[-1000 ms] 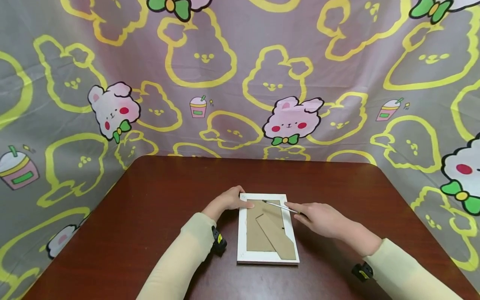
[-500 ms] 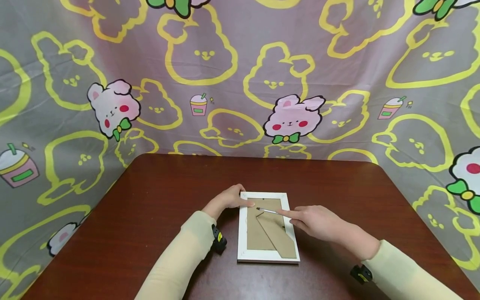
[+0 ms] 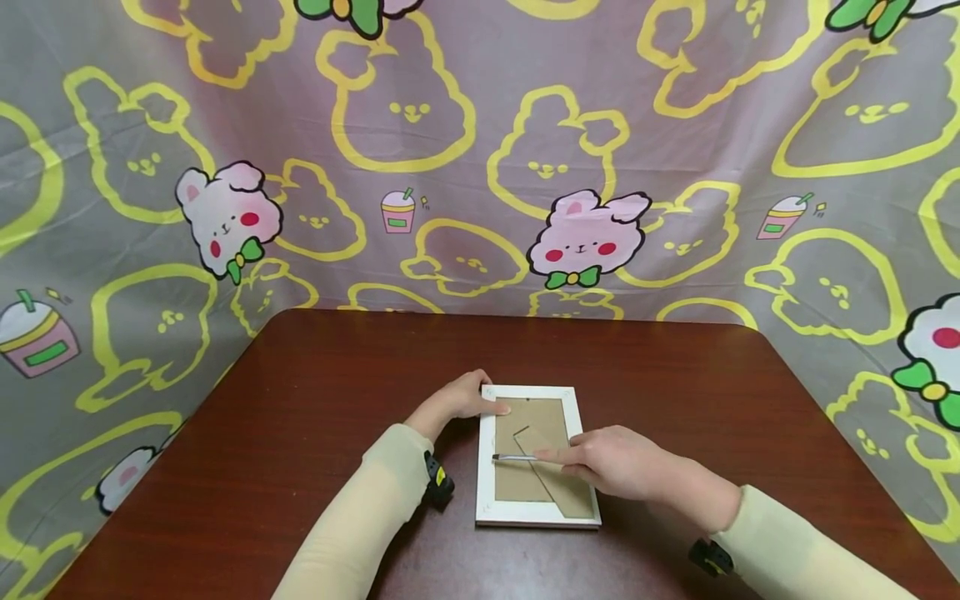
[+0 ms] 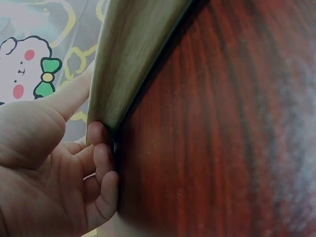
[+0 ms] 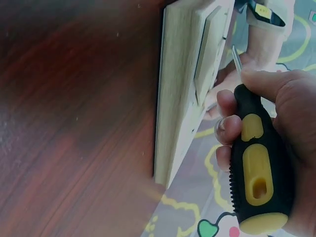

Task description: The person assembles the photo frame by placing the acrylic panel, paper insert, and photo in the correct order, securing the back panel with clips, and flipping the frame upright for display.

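Observation:
A white picture frame (image 3: 486, 492) lies back side up on the table, its brown backing board (image 3: 510, 479) and slanted stand leg (image 3: 566, 498) showing. At its far left corner my left hand (image 3: 465, 397) grips it, thumb on the back, fingers along the side edge. In the left wrist view the fingertips curl against the wood-grained side (image 4: 126, 59). My right hand (image 3: 618, 461) holds a screwdriver (image 5: 259, 163) with a black and yellow handle. Its thin metal shaft (image 3: 513, 457) reaches across the backing, the tip at the left inner edge of the frame.
The dark reddish-brown table (image 3: 360, 358) spreads around the frame on all sides. A patterned cloth (image 3: 450, 125) with cartoon bears hangs behind and at both sides of it. A black camera is strapped to each wrist.
My right hand has brought the screwdriver tip from the far edge of the backing nearer and leftward to the left inner edge. My left hand stays on the frame's corner.

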Available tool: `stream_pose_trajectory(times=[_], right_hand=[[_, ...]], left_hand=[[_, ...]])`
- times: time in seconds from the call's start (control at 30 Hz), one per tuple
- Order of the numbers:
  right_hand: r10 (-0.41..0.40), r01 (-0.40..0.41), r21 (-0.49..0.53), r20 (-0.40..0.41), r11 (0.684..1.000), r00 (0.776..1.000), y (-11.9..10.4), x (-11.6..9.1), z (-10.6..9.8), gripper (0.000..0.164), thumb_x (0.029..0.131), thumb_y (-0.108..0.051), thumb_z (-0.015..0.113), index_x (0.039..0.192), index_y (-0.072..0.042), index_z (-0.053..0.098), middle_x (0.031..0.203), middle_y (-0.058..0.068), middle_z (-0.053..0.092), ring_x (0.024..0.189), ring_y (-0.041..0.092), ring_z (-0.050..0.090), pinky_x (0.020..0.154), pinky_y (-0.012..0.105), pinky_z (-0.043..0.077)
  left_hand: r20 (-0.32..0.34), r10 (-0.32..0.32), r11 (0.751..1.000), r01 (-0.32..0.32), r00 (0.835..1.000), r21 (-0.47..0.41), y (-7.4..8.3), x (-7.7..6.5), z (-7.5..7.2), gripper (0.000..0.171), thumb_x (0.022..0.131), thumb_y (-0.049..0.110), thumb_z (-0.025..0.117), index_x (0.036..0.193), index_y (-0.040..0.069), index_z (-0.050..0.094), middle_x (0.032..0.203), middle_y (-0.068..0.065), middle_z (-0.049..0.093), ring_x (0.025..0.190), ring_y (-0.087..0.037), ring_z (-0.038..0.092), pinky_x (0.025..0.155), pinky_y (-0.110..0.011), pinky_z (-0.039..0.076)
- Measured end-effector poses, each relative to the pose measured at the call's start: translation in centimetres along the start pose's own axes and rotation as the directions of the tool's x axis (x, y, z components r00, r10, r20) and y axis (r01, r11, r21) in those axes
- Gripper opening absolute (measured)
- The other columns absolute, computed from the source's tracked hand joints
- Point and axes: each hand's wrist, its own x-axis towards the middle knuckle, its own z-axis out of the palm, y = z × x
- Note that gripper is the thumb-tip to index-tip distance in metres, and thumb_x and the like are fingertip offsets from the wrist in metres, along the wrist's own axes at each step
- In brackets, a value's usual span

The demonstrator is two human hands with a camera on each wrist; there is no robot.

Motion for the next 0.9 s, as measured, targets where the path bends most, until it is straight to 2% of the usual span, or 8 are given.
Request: stream_pose_trajectory(times=[0.17, 0.4, 0.9], right_hand=[[-0.018, 0.017, -0.020, -0.020, 1.000, 1.000, -0.6, -0.1, -0.2, 0.044, 0.087, -0.013, 0.072, 0.128, -0.029, 0.065, 0.061, -0.013, 0.041, 0.048, 0.002, 0.033, 0.046, 0.020, 0.036], [-0.004, 0.005, -0.052, 0.016, 0.999, 1.000, -0.9, -0.2, -0.3, 0.040, 0.088, -0.014, 0.071, 0.126, -0.029, 0.067, 0.062, -0.012, 0.043, 0.049, 0.002, 0.036, 0.045, 0.022, 0.037], [0.045, -0.045, -0.004, 0.073, 0.999, 0.996, -1.6, 0.6, -1.3, 0.040, 0.086, -0.008, 0.071, 0.123, -0.024, 0.070, 0.061, -0.013, 0.043, 0.050, 0.002, 0.034, 0.044, 0.020, 0.033]], left_hand=[[-0.011, 0.005, 1.000, -0.005, 1.000, 0.013, 0.0, 0.0, 0.0, 0.050, 0.081, 0.039, 0.080, 0.107, 0.005, 0.054, 0.101, -0.007, 0.055, 0.089, -0.022, 0.051, 0.078, -0.036, 0.043], [-0.004, 0.002, 1.000, -0.002, 1.000, 0.013, -0.3, 0.0, 0.3, 0.050, 0.081, 0.039, 0.079, 0.108, 0.006, 0.054, 0.100, -0.007, 0.055, 0.088, -0.022, 0.051, 0.076, -0.036, 0.043], [0.005, -0.012, 1.000, 0.012, 1.000, 0.010, 0.0, -0.1, 0.1, 0.048, 0.082, 0.039, 0.079, 0.106, 0.008, 0.053, 0.098, -0.006, 0.053, 0.086, -0.023, 0.049, 0.073, -0.035, 0.041]])
